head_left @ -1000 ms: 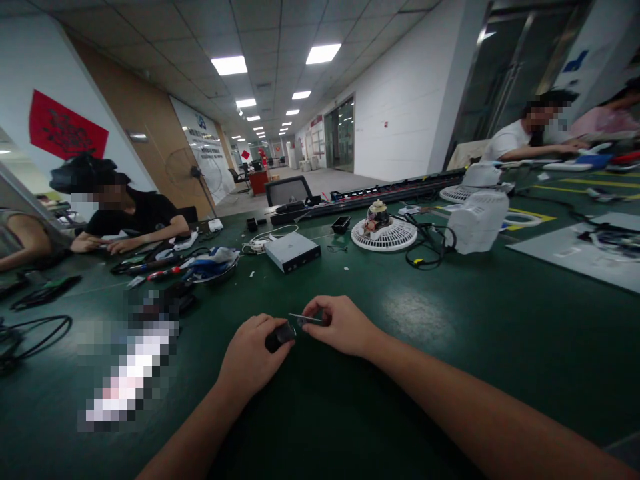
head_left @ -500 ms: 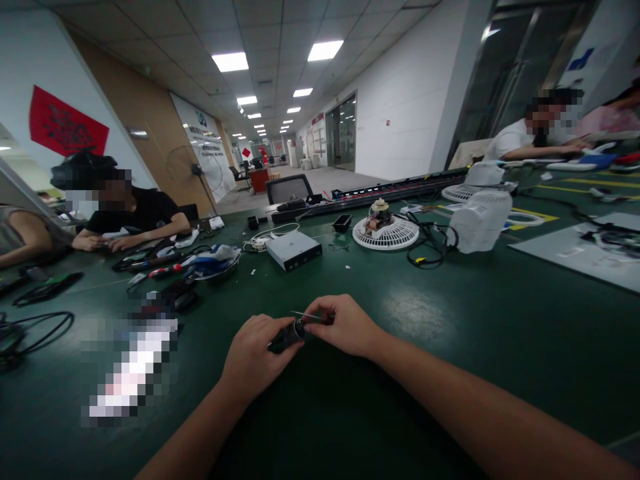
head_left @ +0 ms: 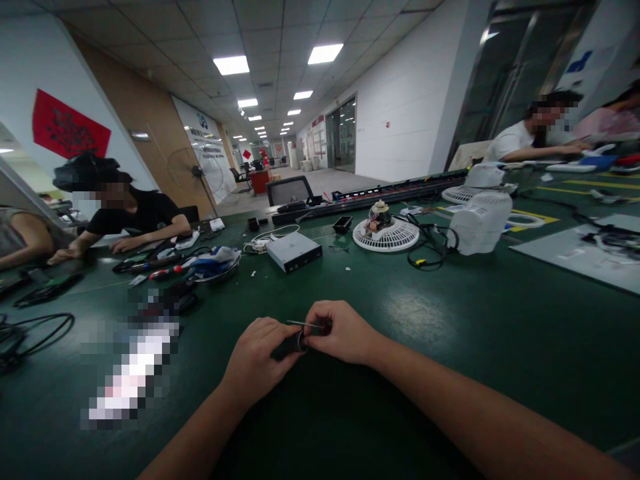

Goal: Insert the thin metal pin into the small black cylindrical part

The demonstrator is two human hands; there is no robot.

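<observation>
My left hand [head_left: 256, 355] is closed around a small black cylindrical part [head_left: 290, 346], held just above the green table with its round end turned to the right. Between the fingers of my right hand [head_left: 347, 335] is a thin metal rod [head_left: 301, 324], whose bare end points left over the black part. The rod's other end is hidden in my right hand, so its kind does not show. My right thumb and fingertips are at the round end of the black part. Whether they grip that end I cannot tell.
Beyond my hands lies a silver disc drive [head_left: 294, 252]. A white fan grille with a motor [head_left: 385, 235] and a white housing [head_left: 481, 223] stand to its right. Tools and cables [head_left: 170, 263] lie left, near a co-worker in black [head_left: 150, 212]. A pixelated bright object [head_left: 137, 373] lies nearer.
The metal rod has turned nearly level and shifted slightly left and down. My right hand has dropped a little. At the left, the co-worker's arm now reaches further left.
</observation>
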